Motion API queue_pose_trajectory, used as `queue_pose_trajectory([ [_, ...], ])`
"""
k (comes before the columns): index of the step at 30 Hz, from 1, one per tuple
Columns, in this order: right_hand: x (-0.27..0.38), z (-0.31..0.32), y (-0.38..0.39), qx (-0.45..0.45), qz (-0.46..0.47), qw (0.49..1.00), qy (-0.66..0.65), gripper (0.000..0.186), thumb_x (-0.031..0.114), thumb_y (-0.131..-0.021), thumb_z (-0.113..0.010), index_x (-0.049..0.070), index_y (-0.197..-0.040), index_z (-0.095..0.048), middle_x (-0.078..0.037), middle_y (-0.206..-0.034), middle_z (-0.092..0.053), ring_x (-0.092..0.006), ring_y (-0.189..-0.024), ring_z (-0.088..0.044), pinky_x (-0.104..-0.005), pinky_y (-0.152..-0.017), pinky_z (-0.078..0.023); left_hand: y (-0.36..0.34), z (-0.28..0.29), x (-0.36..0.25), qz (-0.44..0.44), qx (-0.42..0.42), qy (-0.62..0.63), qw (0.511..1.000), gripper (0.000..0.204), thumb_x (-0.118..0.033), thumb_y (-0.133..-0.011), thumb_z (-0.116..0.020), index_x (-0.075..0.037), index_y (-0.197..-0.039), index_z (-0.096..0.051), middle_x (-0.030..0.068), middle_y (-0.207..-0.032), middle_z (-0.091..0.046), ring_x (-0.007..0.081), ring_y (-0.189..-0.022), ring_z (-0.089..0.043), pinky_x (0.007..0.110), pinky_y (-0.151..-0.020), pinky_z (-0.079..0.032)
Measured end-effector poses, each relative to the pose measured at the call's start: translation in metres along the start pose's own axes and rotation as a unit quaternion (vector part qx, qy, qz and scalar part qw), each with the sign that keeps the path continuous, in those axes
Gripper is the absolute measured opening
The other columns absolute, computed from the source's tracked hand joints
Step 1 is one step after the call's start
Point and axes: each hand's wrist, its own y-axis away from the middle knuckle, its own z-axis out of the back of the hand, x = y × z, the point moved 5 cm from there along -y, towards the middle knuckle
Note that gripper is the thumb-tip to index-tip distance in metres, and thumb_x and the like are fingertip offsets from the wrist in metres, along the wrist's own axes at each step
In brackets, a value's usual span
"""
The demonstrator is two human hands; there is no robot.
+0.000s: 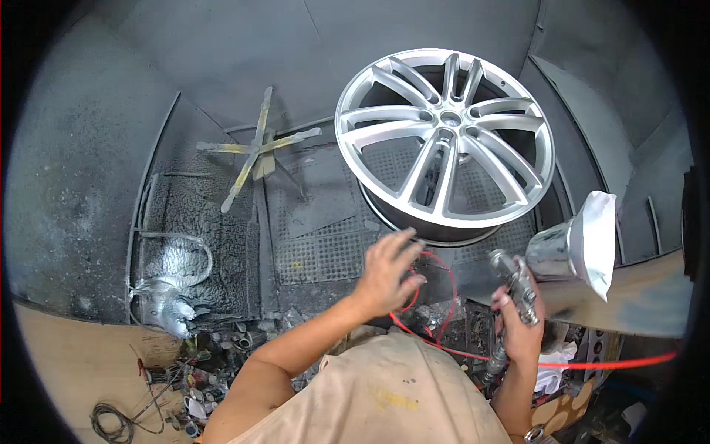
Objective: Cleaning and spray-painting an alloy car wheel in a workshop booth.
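Silver multi-spoked metal wheel (450,118) near the left hand (386,277)
Left fingers spread wide; right hand (523,329) grips a grey metal spray gun (524,295).

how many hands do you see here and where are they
2: the left hand, open near the silver wheel, and the right hand, gripping a metal spray gun.

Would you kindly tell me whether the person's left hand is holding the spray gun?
No, the right hand grips the spray gun, while the left hand is open.
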Motion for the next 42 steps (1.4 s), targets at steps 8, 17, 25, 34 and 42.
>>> queue_pose_trajectory([
  [8,0.038,-0.035,-0.027,0.212,-0.022,0.977,0.011,0.060,0.000,-0.092,-0.060,-0.002,-0.150,-0.046,-0.004,-0.096,-0.067,-0.0095,-0.084,-0.062,-0.0230,-0.068,-0.052,-0.069,0.025,0.055,-0.003,0.028,-0.142,0.989,0.062,-0.035,-0.083,-0.077,-0.022,-0.142,-0.059,0.0132,-0.156,-0.043,0.0373,-0.143,-0.038,0.057,-0.114,-0.027],
  [17,0.059,-0.086,-0.083,0.218,-0.074,0.971,0.065,0.057,0.000,-0.091,-0.061,-0.003,-0.147,-0.051,-0.003,-0.093,-0.066,-0.0108,-0.087,-0.061,-0.0246,-0.085,-0.049,-0.102,0.025,0.140,-0.134,0.039,-0.109,0.984,0.048,-0.034,-0.074,-0.083,-0.042,-0.120,-0.071,-0.0040,-0.146,-0.056,0.0249,-0.142,-0.041,0.055,-0.109,-0.025],
  [25,0.072,-0.127,-0.128,0.207,-0.057,0.970,0.113,0.037,0.003,-0.085,-0.069,-0.009,-0.120,-0.066,-0.012,-0.092,-0.072,-0.0193,-0.090,-0.068,-0.0347,-0.098,-0.048,-0.120,0.069,0.211,-0.215,0.044,0.066,0.973,0.032,-0.026,-0.078,-0.077,-0.032,-0.109,-0.078,0.0018,-0.142,-0.060,0.0294,-0.143,-0.045,0.065,-0.116,-0.021],
  [34,0.102,-0.157,-0.169,0.298,-0.068,0.943,0.129,0.063,0.013,-0.084,-0.075,-0.012,-0.138,-0.053,-0.009,-0.087,-0.070,-0.0175,-0.080,-0.066,-0.0301,-0.083,-0.052,-0.133,0.104,0.227,-0.012,0.162,-0.060,0.985,0.065,-0.049,-0.084,-0.073,-0.024,-0.142,-0.060,0.0093,-0.162,-0.038,0.0421,-0.154,-0.022,0.069,-0.121,-0.014],
  [42,0.115,-0.152,-0.186,0.335,0.066,0.921,0.187,0.055,0.014,-0.084,-0.079,-0.016,-0.127,-0.061,-0.009,-0.085,-0.071,-0.0177,-0.078,-0.068,-0.0327,-0.089,-0.052,-0.138,0.110,0.222,0.065,0.099,-0.141,0.983,0.056,-0.064,-0.094,-0.052,-0.027,-0.132,-0.069,0.0164,-0.163,-0.034,0.0471,-0.152,-0.020,0.072,-0.118,-0.008],
])
